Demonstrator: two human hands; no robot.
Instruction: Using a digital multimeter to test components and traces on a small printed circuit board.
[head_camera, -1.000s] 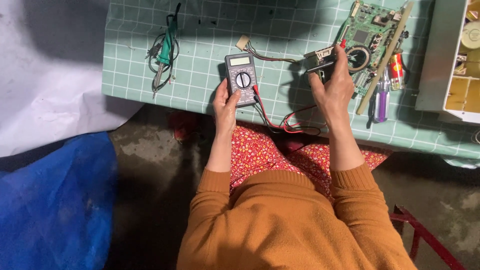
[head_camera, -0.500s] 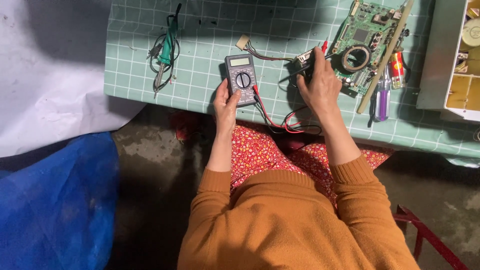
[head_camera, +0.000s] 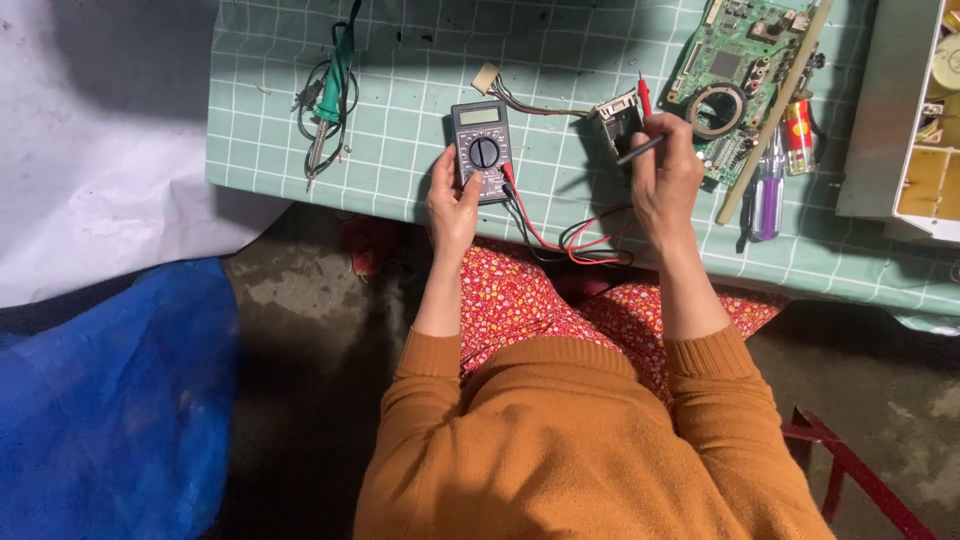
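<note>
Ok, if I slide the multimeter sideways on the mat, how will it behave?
The multimeter lies flat on the gridded mat, so it should slide rather than tip. Its red and black leads loop loosely off the table edge and would probably drag behind. The right hand holds the probes, so the leads may pull on them.
</note>
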